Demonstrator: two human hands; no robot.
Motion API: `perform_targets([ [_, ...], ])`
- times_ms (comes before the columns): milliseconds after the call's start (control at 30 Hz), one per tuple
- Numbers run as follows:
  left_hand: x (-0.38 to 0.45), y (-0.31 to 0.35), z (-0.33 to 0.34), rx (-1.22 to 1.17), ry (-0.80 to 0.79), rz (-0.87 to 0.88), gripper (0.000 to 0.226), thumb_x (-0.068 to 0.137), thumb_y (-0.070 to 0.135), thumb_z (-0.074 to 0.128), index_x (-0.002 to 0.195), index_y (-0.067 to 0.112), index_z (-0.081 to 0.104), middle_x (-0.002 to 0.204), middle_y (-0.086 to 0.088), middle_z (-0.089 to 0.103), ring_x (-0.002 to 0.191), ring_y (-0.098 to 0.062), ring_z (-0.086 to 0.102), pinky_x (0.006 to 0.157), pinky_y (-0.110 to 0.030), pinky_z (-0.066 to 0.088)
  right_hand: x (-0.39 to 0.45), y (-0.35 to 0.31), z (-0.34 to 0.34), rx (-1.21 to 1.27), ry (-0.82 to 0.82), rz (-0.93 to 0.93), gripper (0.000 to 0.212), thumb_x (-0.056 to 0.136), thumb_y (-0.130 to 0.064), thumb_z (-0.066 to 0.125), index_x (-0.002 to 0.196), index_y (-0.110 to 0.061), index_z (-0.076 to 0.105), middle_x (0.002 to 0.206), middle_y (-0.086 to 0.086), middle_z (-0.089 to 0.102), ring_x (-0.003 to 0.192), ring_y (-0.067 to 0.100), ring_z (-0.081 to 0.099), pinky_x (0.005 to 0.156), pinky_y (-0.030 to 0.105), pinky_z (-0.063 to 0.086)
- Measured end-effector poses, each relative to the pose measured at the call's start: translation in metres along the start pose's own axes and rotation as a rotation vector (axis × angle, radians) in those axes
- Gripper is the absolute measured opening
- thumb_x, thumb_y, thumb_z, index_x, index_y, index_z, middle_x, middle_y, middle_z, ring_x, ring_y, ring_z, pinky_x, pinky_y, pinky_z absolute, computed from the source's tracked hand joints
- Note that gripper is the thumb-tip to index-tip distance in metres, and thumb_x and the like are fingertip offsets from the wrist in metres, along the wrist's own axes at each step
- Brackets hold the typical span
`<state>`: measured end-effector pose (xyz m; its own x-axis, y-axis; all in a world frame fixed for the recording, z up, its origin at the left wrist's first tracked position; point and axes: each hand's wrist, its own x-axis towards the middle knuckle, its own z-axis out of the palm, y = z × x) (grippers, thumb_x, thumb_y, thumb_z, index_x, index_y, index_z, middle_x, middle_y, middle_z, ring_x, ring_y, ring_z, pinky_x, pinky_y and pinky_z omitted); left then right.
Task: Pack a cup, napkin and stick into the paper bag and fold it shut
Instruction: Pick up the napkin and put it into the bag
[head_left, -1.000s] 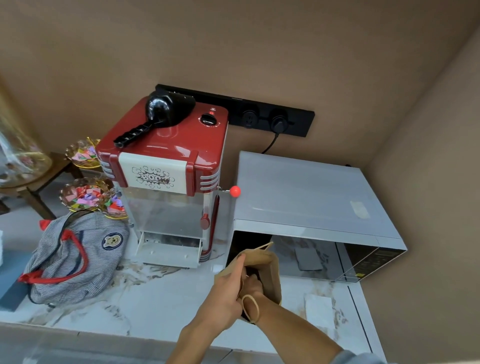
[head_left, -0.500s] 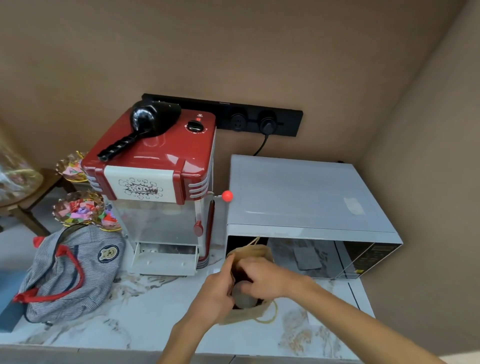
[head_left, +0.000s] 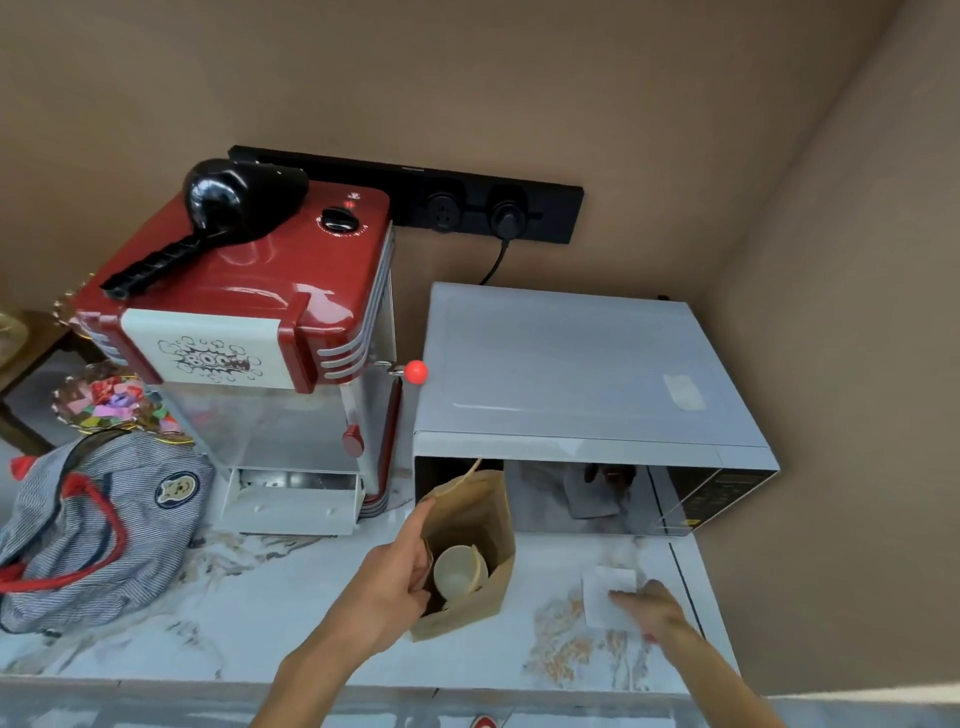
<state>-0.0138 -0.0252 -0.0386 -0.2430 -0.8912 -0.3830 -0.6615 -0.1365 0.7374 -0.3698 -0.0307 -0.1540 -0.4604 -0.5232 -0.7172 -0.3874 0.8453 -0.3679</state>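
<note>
The left hand (head_left: 400, 577) gripped the open paper bag (head_left: 470, 525), a cup (head_left: 460, 571) inside. The right hand (head_left: 649, 610) lay flat, fingers loose, on the napkin (head_left: 605, 590) on the counter (head_left: 260, 613).

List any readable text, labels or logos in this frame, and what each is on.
"BOOM": comic burst on the cream front panel of the red popcorn machine.
Bear badge on the striped bag: picture only, no words legible.
Microwave control panel: markings too small to read.
Dial markings on the machine's top: too blurred to read.
</note>
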Motion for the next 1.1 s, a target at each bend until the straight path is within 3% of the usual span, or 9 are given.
perform_targets([
  [100,0.001,0.0,0.0,0.016,0.008,-0.017,0.106,0.083,-0.001,0.067,0.15,0.048,0.002,0.076,0.007,0.051,0.07,-0.01,0.056,0.069,-0.024,0.056,0.01,0.003,0.017,-0.292,0.135,0.032,0.082,0.08,-0.053,0.07,0.137,-0.003,0.038,0.137,0.016,0.047,0.13,0.033,0.043,0.1,0.035,0.043],
  [167,0.0,0.001,0.0,0.024,0.042,-0.019,0.106,0.081,0.0,0.069,0.147,0.054,0.004,0.073,0.008,0.05,0.068,-0.01,0.056,0.059,-0.018,0.051,0.011,0.0,0.026,-0.269,0.199,0.078,0.088,0.077,-0.056,0.072,0.137,-0.003,0.036,0.138,0.017,0.045,0.13,0.033,0.042,0.104,0.037,0.042],
  [333,-0.001,0.001,0.004,0.062,0.176,-0.006,0.102,0.078,0.004,0.075,0.143,0.054,0.015,0.115,0.012,0.028,0.088,-0.009,0.051,0.071,-0.017,0.051,0.01,-0.009,0.037,-0.35,0.165,0.037,0.066,0.081,-0.054,0.067,0.13,-0.013,0.051,0.134,0.018,0.048,0.126,0.033,0.043,0.102,0.037,0.04],
  [433,-0.002,-0.002,0.009,0.041,0.209,0.018,0.103,0.073,0.002,0.078,0.143,0.051,0.019,0.123,0.017,0.016,0.089,-0.006,0.05,0.063,-0.01,0.053,0.013,-0.004,0.04,-0.289,0.136,-0.031,0.05,0.084,-0.039,0.067,0.125,-0.012,0.059,0.133,0.02,0.05,0.125,0.037,0.045,0.103,0.041,0.042],
  [567,-0.002,-0.008,0.011,-0.008,0.225,0.052,0.103,0.071,0.0,0.079,0.144,0.046,0.023,0.136,0.02,0.013,0.096,-0.007,0.051,0.065,-0.006,0.051,0.01,-0.002,0.031,0.051,0.032,-0.148,0.033,0.089,-0.017,0.066,0.116,0.0,0.067,0.112,0.017,0.069,0.106,0.034,0.063,0.089,0.041,0.054],
  [800,-0.003,-0.012,0.01,-0.13,0.198,0.114,0.105,0.071,-0.004,0.075,0.129,0.063,0.019,0.133,0.034,0.015,0.102,-0.005,0.05,0.067,-0.008,0.051,-0.062,-0.045,-0.03,0.682,-0.265,-0.223,0.038,0.093,-0.005,0.062,0.128,-0.013,0.054,0.121,0.012,0.065,0.11,0.03,0.062,0.085,0.044,0.055],
  [900,-0.003,-0.013,0.011,-0.168,0.182,0.116,0.103,0.071,-0.005,0.074,0.131,0.059,0.019,0.133,0.034,0.016,0.103,-0.005,0.049,0.07,-0.007,0.05,-0.118,-0.075,-0.054,0.78,-0.435,-0.373,0.041,0.082,-0.005,0.072,0.121,-0.014,0.063,0.113,0.012,0.073,0.103,0.03,0.069,0.07,0.036,0.058],
  [1000,-0.001,-0.013,0.013,-0.189,0.166,0.121,0.103,0.07,-0.006,0.074,0.14,0.049,0.023,0.135,0.029,0.017,0.104,-0.009,0.047,0.07,-0.006,0.048,-0.167,-0.104,-0.057,0.759,-0.692,-0.484,0.05,0.077,-0.003,0.077,0.124,-0.009,0.063,0.12,0.014,0.071,0.111,0.03,0.068,0.081,0.038,0.06],
  [1100,0.0,-0.011,0.012,-0.214,0.147,0.141,0.102,0.068,-0.007,0.076,0.135,0.051,0.024,0.135,0.025,0.02,0.104,-0.009,0.047,0.073,-0.004,0.048,-0.199,-0.132,-0.038,0.519,-0.819,-0.496,0.035,0.084,-0.002,0.067,0.119,-0.007,0.065,0.118,0.012,0.072,0.111,0.026,0.068,0.089,0.037,0.058],
])
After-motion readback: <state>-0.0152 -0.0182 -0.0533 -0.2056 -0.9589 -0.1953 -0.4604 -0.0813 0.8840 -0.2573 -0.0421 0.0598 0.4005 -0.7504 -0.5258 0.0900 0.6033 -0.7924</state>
